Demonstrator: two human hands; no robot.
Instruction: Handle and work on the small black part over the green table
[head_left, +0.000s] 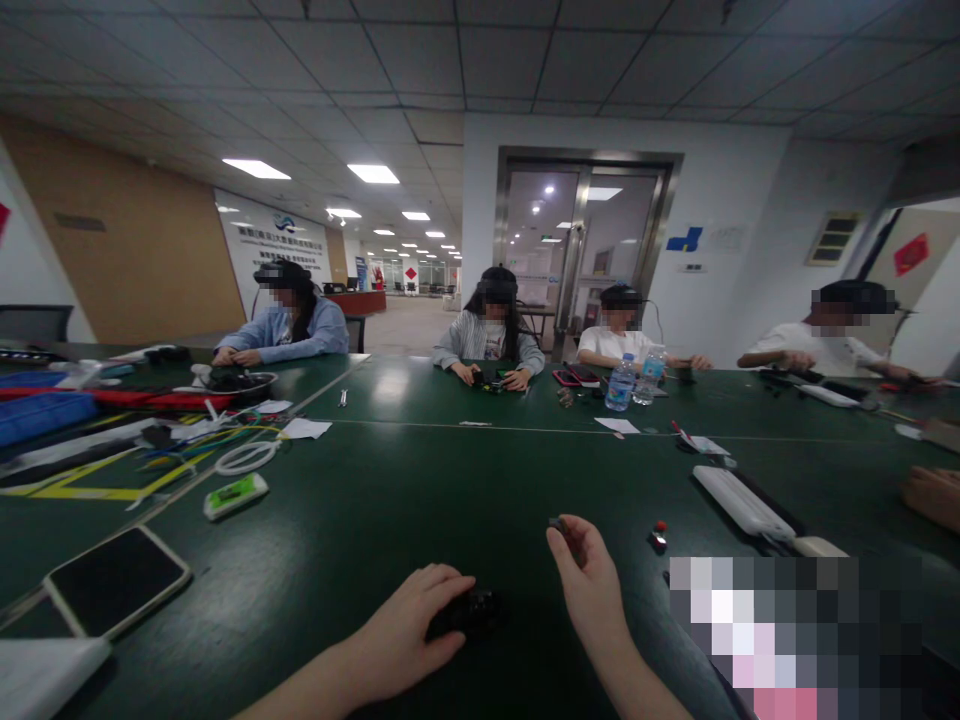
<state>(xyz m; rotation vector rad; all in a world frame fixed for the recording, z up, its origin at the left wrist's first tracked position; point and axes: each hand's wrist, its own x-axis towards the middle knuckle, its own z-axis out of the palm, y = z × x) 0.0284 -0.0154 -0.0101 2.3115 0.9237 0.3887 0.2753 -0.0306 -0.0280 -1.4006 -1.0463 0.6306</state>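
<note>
My left hand (pixel 412 625) is wrapped over a black object (pixel 480 610) low on the green table; dim light and my fingers hide its exact kind. To the right, my right hand (pixel 589 575) is raised a little, thumb and fingers pinched on a small dark piece (pixel 556 523). What that piece is cannot be made out. A gap of bare table separates the two hands. Beyond my right hand lies a small red and black part (pixel 658 540).
On the left are a phone-like device (pixel 120 580), a green and white pack (pixel 235 496), a coiled white cable (pixel 246 458) and blue trays (pixel 45 415). A white power strip (pixel 742 502) and water bottles (pixel 621 385) stand right. Several people sit across the green table (pixel 360 540).
</note>
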